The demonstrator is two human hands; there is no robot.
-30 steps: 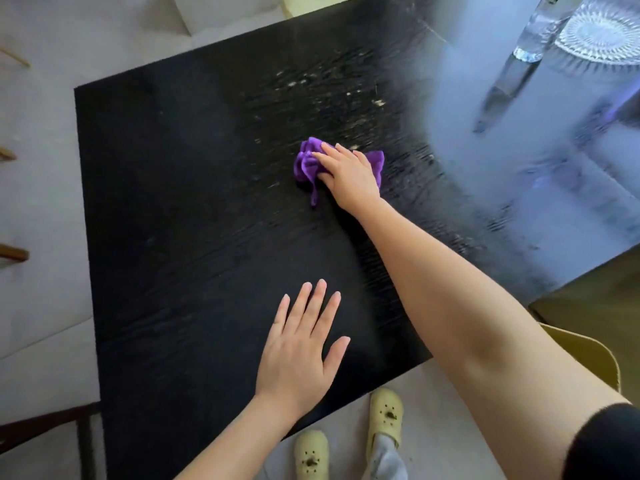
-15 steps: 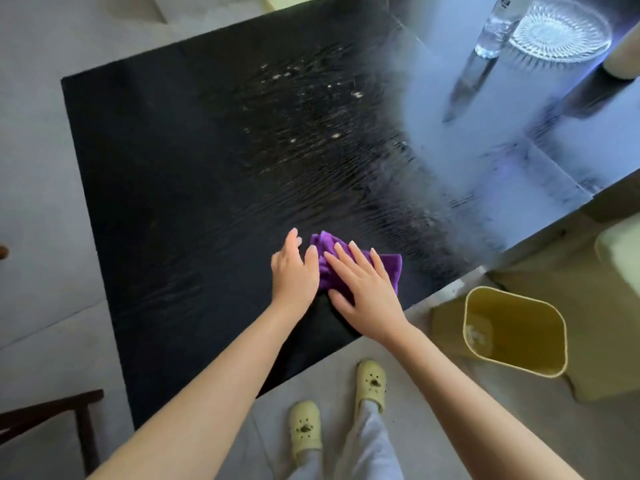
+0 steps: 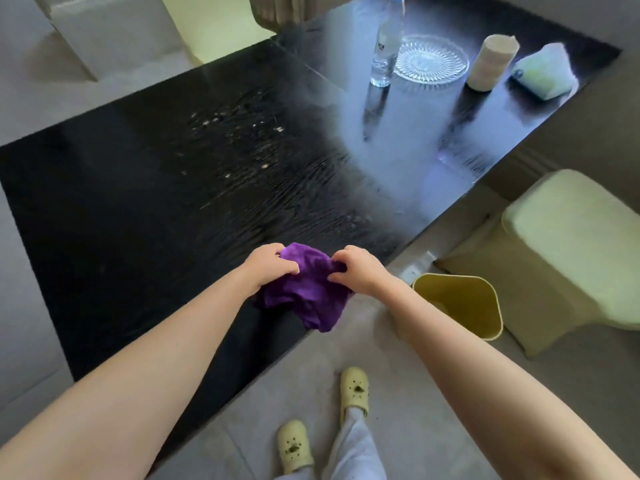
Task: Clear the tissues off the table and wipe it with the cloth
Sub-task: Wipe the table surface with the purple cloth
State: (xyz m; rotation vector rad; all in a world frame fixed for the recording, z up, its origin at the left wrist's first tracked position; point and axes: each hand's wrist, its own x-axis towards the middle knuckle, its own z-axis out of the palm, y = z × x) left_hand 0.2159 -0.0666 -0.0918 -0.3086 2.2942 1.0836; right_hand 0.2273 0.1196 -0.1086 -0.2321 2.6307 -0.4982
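Observation:
A purple cloth (image 3: 304, 292) hangs bunched over the near edge of the black table (image 3: 121, 202). My left hand (image 3: 268, 266) grips its left side and my right hand (image 3: 358, 270) grips its right side, both lifted slightly off the tabletop. Pale crumbs and specks (image 3: 239, 133) dot the table's middle. No loose tissues show on the table surface.
At the far right of the table stand a clear bottle (image 3: 386, 46), a glass dish (image 3: 431, 60), a paper roll (image 3: 490, 62) and a pale green pack (image 3: 543, 72). A yellow bin (image 3: 460, 306) sits on the floor by the table corner, beside a pale green stool (image 3: 571, 251).
My right hand dragged the cloth from the table's middle to the near edge. My left hand left the tabletop and joined it; both now hold the cloth raised.

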